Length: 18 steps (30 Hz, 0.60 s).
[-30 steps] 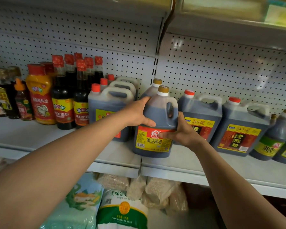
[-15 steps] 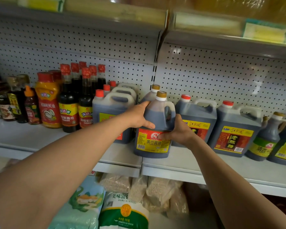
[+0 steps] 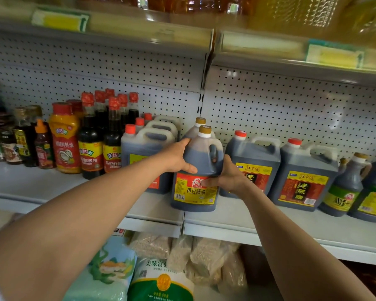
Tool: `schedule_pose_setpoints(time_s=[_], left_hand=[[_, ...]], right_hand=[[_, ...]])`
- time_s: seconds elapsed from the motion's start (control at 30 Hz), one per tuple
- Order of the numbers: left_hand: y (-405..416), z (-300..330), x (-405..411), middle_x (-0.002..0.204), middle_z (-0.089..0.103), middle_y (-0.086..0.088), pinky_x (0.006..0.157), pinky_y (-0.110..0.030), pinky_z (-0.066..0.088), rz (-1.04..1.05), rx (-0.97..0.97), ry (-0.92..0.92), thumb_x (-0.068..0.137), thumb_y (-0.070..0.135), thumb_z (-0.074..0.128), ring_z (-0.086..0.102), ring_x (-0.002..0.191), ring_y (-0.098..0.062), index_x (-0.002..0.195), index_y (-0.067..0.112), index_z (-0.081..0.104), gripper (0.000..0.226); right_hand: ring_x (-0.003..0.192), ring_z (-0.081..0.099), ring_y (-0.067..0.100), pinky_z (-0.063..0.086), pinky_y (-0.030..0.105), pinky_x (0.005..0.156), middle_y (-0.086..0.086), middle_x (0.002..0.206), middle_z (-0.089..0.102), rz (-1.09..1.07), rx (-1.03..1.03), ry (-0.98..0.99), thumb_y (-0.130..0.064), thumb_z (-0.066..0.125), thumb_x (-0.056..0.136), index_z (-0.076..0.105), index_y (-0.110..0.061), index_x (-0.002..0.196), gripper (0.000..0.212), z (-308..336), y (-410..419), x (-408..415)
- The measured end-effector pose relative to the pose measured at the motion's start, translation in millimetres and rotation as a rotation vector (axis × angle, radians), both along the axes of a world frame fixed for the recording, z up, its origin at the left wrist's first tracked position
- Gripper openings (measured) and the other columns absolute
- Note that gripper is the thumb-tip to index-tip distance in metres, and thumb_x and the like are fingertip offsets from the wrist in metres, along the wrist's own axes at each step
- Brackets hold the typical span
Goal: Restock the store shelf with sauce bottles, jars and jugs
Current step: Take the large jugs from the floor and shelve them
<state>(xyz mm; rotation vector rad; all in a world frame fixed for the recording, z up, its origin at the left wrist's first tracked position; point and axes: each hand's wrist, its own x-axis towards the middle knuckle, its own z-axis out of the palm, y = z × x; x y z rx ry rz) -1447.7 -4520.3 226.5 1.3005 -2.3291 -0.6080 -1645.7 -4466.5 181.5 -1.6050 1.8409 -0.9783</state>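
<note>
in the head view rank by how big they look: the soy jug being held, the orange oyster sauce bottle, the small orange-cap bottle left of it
1. soy jug, though it stands nearest the camera
2. oyster sauce bottle
3. orange-cap bottle

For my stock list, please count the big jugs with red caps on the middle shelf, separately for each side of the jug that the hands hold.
left red-cap jugs, beside the held jug: 3
right red-cap jugs: 2
Total: 5
</note>
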Motion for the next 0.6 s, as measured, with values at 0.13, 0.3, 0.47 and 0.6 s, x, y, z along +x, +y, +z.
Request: schedule_pose_setpoints(time_s=[0.13,0.3,0.47,0.6], left_hand=[[3.8,3.9,-2.2,0.141,0.046,-0.013,0.103,-0.042,0.043,0.089,-0.122,-0.159,0.063,0.051,0.087,0.044,0.129,-0.034,0.147,0.025,0.032,0.104],[4.7,11.8,-0.6,0.129,0.040,-0.016,0.097,-0.041,0.041,0.155,-0.220,-0.321,0.058,0.062,0.084,0.043,0.123,-0.039,0.136,0.026,0.042,0.095],[-8.3,15.6,1.6,0.134,0.040,-0.016,0.099,-0.040,0.039,0.183,-0.218,-0.344,0.060,0.060,0.084,0.042,0.126,-0.038,0.138,0.027,0.043,0.094],[-10.9,10.6,0.4,0.127,0.044,-0.015,0.095,-0.039,0.041,0.183,-0.223,-0.305,0.062,0.059,0.083,0.045,0.123,-0.037,0.140,0.026,0.041,0.094]], right_hand=[[0.103,0.053,0.020,0.046,0.032,0.080,-0.002,0.113,0.053,-0.084,-0.029,0.224,-0.033,0.096,0.061,0.040,-0.013,0.126,0.088,8.3,9.0,12.0],[0.102,0.053,0.020,0.046,0.031,0.077,0.000,0.112,0.054,-0.116,-0.064,0.256,-0.034,0.095,0.062,0.042,-0.012,0.123,0.084,7.6,12.8,17.1],[0.110,0.060,0.024,0.053,0.035,0.085,0.002,0.119,0.059,-0.118,-0.105,0.216,-0.031,0.096,0.061,0.042,-0.015,0.120,0.081,0.5,-1.9,21.1],[0.107,0.058,0.020,0.054,0.033,0.084,0.002,0.123,0.059,-0.085,-0.085,0.145,-0.026,0.094,0.064,0.040,-0.020,0.119,0.078,-0.4,-7.4,17.3]])
